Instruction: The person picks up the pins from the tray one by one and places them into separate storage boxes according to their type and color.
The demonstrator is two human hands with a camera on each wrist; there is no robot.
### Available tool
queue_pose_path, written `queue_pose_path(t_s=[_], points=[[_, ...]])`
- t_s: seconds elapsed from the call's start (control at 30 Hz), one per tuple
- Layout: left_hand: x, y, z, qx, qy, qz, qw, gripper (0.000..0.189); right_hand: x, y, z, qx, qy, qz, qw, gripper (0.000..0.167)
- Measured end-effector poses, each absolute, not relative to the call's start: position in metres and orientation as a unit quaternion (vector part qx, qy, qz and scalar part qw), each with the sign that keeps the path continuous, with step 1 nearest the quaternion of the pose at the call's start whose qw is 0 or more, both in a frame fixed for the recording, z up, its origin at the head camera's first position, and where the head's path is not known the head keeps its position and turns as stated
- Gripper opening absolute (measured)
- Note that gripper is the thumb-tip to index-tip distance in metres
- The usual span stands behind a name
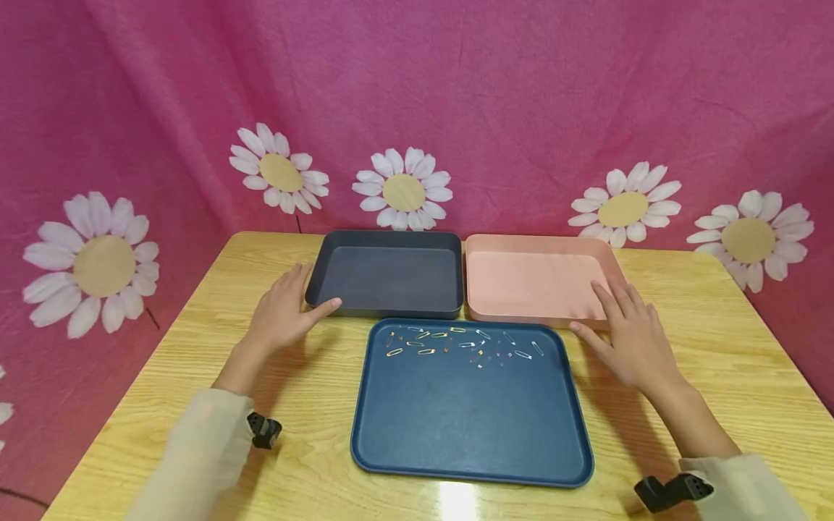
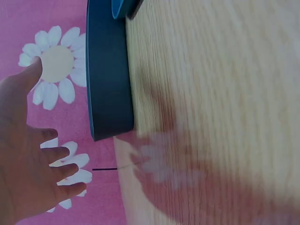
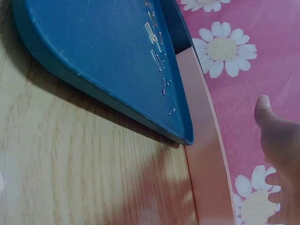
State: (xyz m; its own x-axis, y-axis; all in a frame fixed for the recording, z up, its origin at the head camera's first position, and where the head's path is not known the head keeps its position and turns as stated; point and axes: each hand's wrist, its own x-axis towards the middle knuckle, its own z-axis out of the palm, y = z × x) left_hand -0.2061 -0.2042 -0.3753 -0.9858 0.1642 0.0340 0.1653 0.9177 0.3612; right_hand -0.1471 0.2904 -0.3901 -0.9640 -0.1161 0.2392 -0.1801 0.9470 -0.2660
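Note:
My left hand hovers by the left front corner of a dark grey tray, fingers spread and thumb extended; the left wrist view shows a gap between hand and tray. My right hand, fingers relaxed, is above the right front corner of a pink tray and holds nothing. In front of both lies a flat blue tray. Along its far side are scattered several gold safety pins, several silver safety pins and tiny pieces too small to identify.
All three trays sit on a light wooden table, grey and pink side by side at the back. Behind them hangs a pink cloth with daisies. A black wrist camera is on the left sleeve, another on the right.

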Motion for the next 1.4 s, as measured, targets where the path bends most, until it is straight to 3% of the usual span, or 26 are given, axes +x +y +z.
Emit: queue_pose_path(t_s=[0.57,1.07,1.4], points=[[-0.246,-0.224,-0.378,-0.031,-0.918,-0.377,-0.118,0.077,-0.142,0.275,-0.376,0.122,-0.972,0.141,0.143,0.072],[-0.277,-0.222,-0.379,0.024,-0.851,-0.5,-0.157,0.059,-0.138,0.256,-0.378,0.2,-0.957,0.128,0.165,0.057],[-0.29,-0.221,-0.382,0.061,-0.828,-0.531,-0.168,0.054,-0.135,0.245,-0.385,0.243,-0.952,0.123,0.138,0.049]])
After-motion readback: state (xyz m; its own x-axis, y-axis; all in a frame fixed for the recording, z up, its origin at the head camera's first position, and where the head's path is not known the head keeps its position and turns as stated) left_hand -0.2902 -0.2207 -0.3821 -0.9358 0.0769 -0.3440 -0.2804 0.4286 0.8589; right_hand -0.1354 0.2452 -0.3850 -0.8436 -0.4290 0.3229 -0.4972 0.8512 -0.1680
